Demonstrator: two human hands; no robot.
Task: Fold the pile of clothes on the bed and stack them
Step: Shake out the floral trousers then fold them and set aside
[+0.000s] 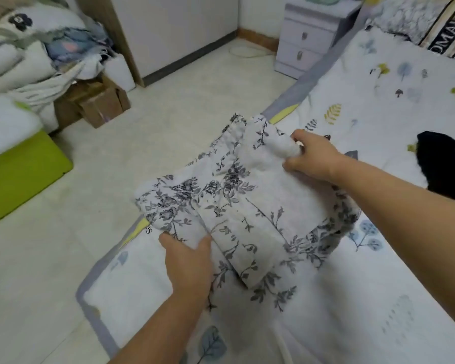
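Note:
A white garment with a grey floral print (237, 200) is spread over the near corner of the bed (378, 298), partly folded. My left hand (188, 264) pinches its near left edge between thumb and fingers. My right hand (313, 156) grips a bunched corner of the garment at its far right end, fingers curled round the cloth. A black garment (441, 166) lies on the bed at the right edge of view.
The bed's leaf-print sheet reaches the tiled floor (155, 127) on the left. A green mat (21, 174), cardboard boxes (100, 103) and heaped bedding (24, 53) stand at the left. A pale nightstand (307, 35) is at the back.

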